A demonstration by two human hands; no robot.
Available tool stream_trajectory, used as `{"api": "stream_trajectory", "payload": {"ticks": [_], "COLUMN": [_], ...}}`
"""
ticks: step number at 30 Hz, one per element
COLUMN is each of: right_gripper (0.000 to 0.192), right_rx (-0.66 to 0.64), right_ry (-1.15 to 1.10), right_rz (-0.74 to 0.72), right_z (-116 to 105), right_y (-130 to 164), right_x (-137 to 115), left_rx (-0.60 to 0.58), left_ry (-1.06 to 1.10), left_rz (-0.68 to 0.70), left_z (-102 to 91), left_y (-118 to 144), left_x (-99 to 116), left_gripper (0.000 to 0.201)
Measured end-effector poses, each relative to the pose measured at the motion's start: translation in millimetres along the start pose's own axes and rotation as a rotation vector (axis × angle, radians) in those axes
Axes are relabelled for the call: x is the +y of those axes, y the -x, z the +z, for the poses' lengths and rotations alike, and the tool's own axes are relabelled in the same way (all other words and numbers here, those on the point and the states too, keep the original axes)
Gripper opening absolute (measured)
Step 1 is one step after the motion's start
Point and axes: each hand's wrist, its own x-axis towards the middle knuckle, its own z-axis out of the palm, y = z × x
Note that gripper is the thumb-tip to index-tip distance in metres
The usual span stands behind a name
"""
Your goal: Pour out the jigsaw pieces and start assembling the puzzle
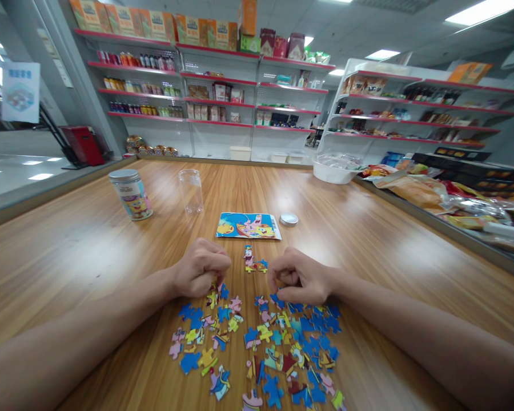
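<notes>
My left hand (202, 267) is closed in a loose fist at the top of the left group of loose jigsaw pieces (191, 362); its fingertips are hidden, so I cannot make out what it holds. Opposite it, my right hand (302, 277) has its fingers curled in, with thumb and index tip beside a blue jigsaw piece (277, 301). Whether it grips that piece I cannot tell. Between the hands lie a few joined jigsaw pieces (254, 262). A larger right group of mixed pieces (273, 391) spreads below my right hand. Beyond the joined pieces lies a cartoon picture card (248, 226).
A printed can (131, 197) and a clear plastic jar (191, 191) stand at the back left of the wooden table (89, 245). A silver lid (289, 219) lies right of the card. A white basin (334, 171) and packaged snacks (428, 194) are at the right; stocked shelves (218, 77) stand behind.
</notes>
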Motion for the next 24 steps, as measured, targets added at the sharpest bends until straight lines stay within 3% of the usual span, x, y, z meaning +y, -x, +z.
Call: {"api": "stream_trajectory", "payload": {"ticks": [4, 9, 11, 19, 24], "right_gripper": [0.01, 0.009, 0.012, 0.014, 0.016], "right_rx": [0.026, 0.396, 0.46, 0.451, 0.427], "right_ry": [-0.046, 0.213, 0.342, 0.427, 0.396], "right_rz": [0.033, 0.117, 0.145, 0.089, 0.12], "right_z": [2.6, 11.0, 11.6, 9.0, 9.2], "right_y": [-3.8, -11.3, -12.1, -10.1, -9.6], "right_x": [4.1, 14.6, 19.2, 22.0, 23.5], "left_rx": [0.026, 0.041, 0.057, -0.07, -0.066], "left_ry": [-0.028, -0.191, -0.207, -0.098, -0.066], "left_rz": [-0.022, -0.09, -0.109, -0.167, -0.161], "left_z": [0.8, 3.7, 4.8, 6.9, 6.7], "left_y": [1.2, 0.7, -0.2, -4.1, -4.5], "left_x": [-0.3, -3.0, -4.2, -5.4, -6.1], "left_gripper": [0.025, 0.036, 0.036, 0.025, 0.023]}}
